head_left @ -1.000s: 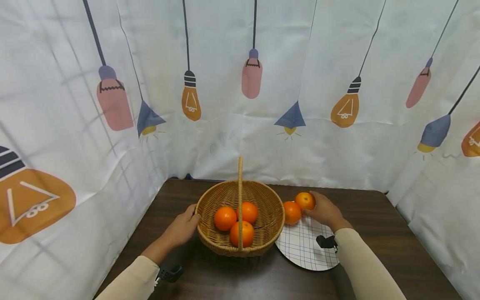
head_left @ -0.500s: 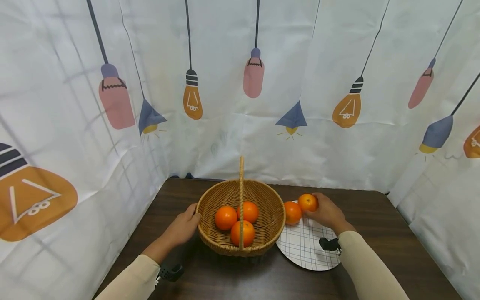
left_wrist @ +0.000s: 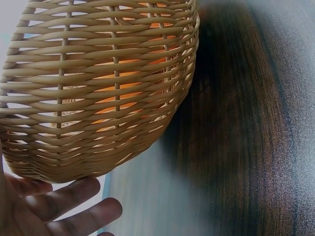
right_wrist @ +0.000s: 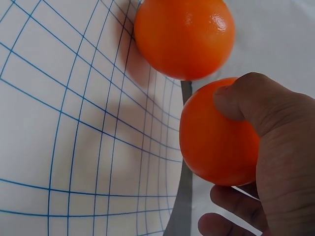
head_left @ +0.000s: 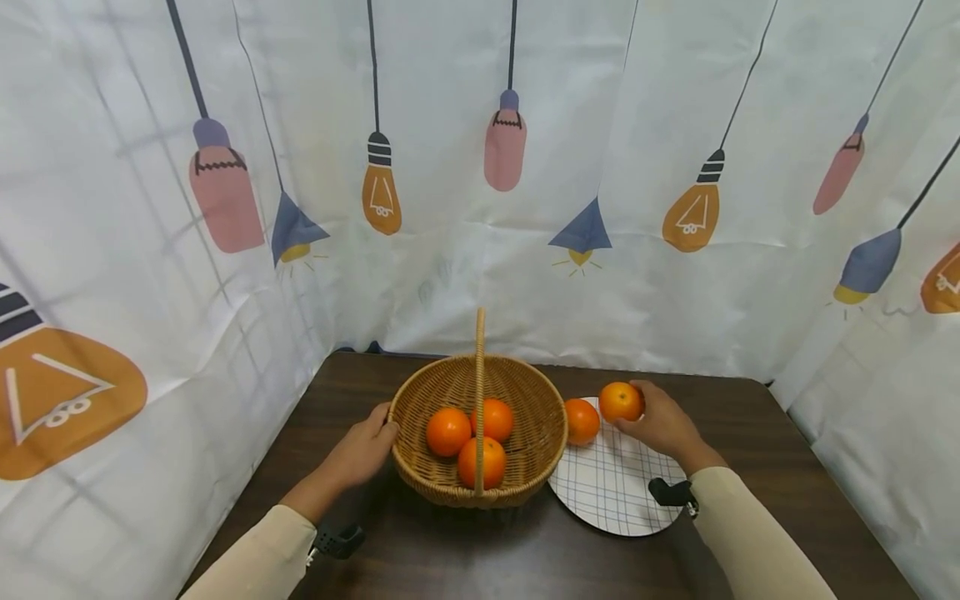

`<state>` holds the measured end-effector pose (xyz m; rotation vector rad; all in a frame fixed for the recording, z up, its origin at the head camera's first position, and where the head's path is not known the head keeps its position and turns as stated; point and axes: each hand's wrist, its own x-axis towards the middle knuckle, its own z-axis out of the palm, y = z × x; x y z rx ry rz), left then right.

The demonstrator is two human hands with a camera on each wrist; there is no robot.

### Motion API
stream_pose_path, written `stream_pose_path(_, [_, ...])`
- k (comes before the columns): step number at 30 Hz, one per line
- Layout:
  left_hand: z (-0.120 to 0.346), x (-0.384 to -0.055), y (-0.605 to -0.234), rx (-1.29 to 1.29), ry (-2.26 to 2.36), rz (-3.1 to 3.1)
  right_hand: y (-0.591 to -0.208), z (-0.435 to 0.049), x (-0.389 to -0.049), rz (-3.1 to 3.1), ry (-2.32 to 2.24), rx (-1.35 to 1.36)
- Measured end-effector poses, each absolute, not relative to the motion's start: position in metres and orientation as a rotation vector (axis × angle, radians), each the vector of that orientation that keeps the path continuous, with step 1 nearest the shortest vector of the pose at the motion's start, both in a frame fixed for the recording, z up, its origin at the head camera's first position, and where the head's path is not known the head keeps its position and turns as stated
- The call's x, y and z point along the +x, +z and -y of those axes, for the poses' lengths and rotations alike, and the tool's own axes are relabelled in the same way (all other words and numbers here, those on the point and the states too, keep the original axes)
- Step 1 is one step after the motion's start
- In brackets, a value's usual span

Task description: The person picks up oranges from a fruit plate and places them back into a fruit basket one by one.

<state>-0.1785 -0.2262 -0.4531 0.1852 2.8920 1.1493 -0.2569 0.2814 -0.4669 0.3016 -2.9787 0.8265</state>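
Note:
My left hand (head_left: 363, 446) grips the left rim of a round wicker basket (head_left: 431, 379) with a tall handle. In the left wrist view its fingers (left_wrist: 69, 196) lie against the outside of the weave (left_wrist: 83, 113). Three oranges (head_left: 448, 432) sit together inside the basket. To the right, my right hand (head_left: 667, 429) holds another orange (head_left: 621, 403) between thumb and fingers, over the far part of a white plate (head_left: 615, 492) with blue grid lines. In the right wrist view the thumb (right_wrist: 236, 98) presses on this orange (right_wrist: 216, 142). One more orange (head_left: 581, 422) rests at the plate's left side.
Everything stands on a dark brown wooden table (head_left: 465, 550). The plate sits right up against the basket's right side. Behind and to the left hangs a white curtain (head_left: 450, 283) printed with lamps and bulbs.
My right hand has moved slightly right with its orange, and the gap to the orange on the plate has widened. My left hand stays at the basket rim.

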Motion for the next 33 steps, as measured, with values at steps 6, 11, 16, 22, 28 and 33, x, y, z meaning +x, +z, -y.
stream_pose_path(6, [0.227, -0.179, -0.453, 0.179, 1.148, -2.880, -0.459, -0.281, -0.249, 2.963, 0.831, 0.332])
stream_pose_path(11, [0.227, -0.179, -0.453, 0.183, 1.151, -2.877, -0.450, -0.278, -0.242, 2.948, 0.792, 0.364])
stream_pose_path(16, [0.228, -0.180, -0.454, 0.192, 1.153, -2.883, -0.443, -0.274, -0.236, 2.933, 0.767, 0.383])
stream_pose_path(22, [0.227, -0.180, -0.454, 0.198, 1.156, -2.890, -0.437, -0.270, -0.231, 2.914, 0.767, 0.429])
stream_pose_path(28, [0.227, -0.180, -0.454, 0.213, 1.162, -2.896, -0.430, -0.268, -0.228, 2.901, 0.763, 0.464])
stream_pose_path(33, [0.227, -0.180, -0.453, 0.222, 1.162, -2.891, -0.424, -0.265, -0.225, 2.896, 0.761, 0.477])
